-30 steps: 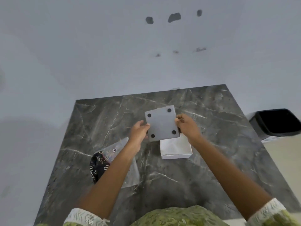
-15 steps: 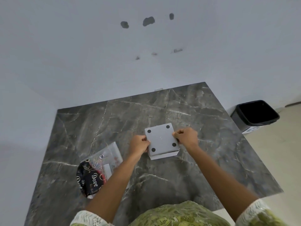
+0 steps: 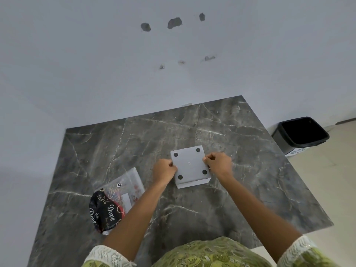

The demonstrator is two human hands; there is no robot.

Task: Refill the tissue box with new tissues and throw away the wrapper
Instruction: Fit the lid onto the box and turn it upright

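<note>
Near the marble table's middle, left hand and right hand pinch the upturned tissue box's base plate closed; refilling looks nearly done; the wrapper lies left, unbinned; bin far right.

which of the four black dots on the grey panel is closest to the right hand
The black dot at the near right corner of the grey square panel; it sits just beside the right hand, while the other three lie farther off.
</note>
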